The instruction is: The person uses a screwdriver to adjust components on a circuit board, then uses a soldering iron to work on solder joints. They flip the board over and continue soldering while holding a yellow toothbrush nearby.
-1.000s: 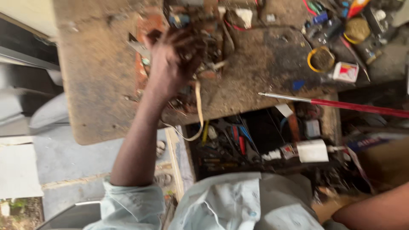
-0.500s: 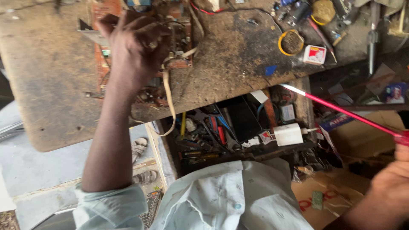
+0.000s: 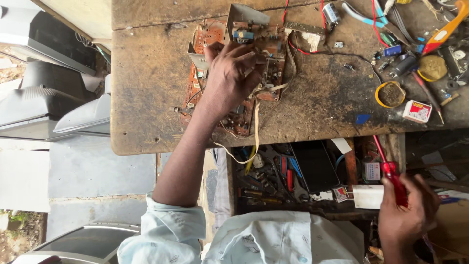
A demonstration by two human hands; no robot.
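My left hand (image 3: 229, 78) rests on a brown circuit board (image 3: 210, 39) that lies on the worn wooden bench (image 3: 146, 98), fingers curled over its components and metal heat sinks. Pale ribbon wires (image 3: 255, 132) hang from the board over the bench edge. My right hand (image 3: 405, 212) is low at the right, below the bench edge, shut on the red handle of a long screwdriver (image 3: 391, 171). Its shaft points up toward the bench.
A yellow-rimmed round tin (image 3: 391, 94), a small red and white box (image 3: 416, 111), loose parts and an orange-handled tool (image 3: 447, 29) crowd the bench's right side. An open drawer (image 3: 283, 176) below holds tools and a dark flat device (image 3: 315, 166). Grey television casings (image 3: 49, 98) stand at the left.
My right hand has come into view and drawn the red screwdriver down off the bench toward my body. The left hand has stayed on the circuit board.
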